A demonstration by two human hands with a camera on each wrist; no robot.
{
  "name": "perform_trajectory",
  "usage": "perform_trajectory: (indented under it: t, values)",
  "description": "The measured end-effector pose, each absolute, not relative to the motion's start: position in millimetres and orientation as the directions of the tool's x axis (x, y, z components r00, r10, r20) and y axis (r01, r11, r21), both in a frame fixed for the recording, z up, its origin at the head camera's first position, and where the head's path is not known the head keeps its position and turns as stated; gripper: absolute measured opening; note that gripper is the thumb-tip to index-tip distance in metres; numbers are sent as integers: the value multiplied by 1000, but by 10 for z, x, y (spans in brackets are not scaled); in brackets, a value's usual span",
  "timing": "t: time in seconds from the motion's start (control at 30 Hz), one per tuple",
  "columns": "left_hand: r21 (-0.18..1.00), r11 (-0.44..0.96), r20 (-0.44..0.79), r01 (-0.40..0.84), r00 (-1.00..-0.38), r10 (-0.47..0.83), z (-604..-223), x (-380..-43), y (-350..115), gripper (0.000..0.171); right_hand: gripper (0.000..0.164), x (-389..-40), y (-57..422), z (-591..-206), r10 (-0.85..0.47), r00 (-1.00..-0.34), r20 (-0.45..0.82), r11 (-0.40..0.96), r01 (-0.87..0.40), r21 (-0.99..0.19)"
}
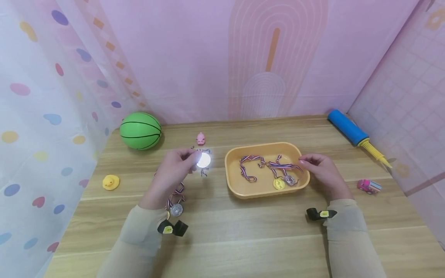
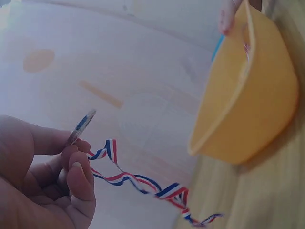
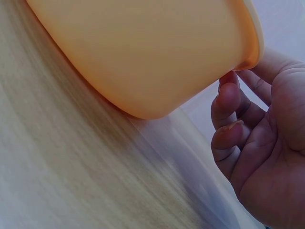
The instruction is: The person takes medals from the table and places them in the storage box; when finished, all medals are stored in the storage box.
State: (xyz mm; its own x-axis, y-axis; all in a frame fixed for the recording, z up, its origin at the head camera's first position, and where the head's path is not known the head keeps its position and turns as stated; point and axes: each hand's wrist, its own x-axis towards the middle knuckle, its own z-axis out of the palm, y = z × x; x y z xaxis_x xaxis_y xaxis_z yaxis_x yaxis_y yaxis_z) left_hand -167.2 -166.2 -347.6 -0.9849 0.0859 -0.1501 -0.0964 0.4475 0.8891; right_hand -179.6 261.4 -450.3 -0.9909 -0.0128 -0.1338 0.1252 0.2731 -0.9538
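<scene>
With my left hand (image 1: 174, 168) I am pinching the medal (image 1: 203, 160) by its edge, probably keeping its face unobstructed. It is projecting past this grip, facing the head camera; its ribbon (image 2: 172, 192) is hanging below, long axis running downward. Right of this grip, my right hand (image 1: 321, 170) is pinching the rim of the tray (image 1: 255, 186), presumably steadying it.

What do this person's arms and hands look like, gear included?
Long, plain pale-beige sleeves, left sleeve and right sleeve. Left hand and right hand bare, no gloves or rings visible. Each wrist wears a small, blocky black device, left unit and right unit, with a yellow label; print too small to read. No cables visible.
</scene>
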Motion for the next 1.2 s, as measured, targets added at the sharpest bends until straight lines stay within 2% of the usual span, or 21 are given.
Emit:
perform_trajectory:
  t: [0.3,0.57,0.7,1.0,1.2]
  values:
    - [933,359,-59,2,-986,158,-3226,-1778,-1294,24,42,-1805,2651,-4517,-13,-990,-137,285,128,-950]
    - [946,322,-44,40,-968,248,-3139,-1883,-865,20,42,-1798,2669,-4528,-9,-989,-147,264,140,-954]
    - [948,317,-66,36,-951,303,-3185,-1954,-622,20,43,-1796,2667,-4531,3,-985,-174,249,170,-954]
    - [946,323,-129,25,-887,444,-3487,-2194,-65,22,41,-1808,2643,-4533,-7,-988,-152,262,145,-954]
    - [945,308,-46,113,-884,466,-3649,-2307,157,21,40,-1828,2638,-4547,-22,-991,-129,237,120,-964]
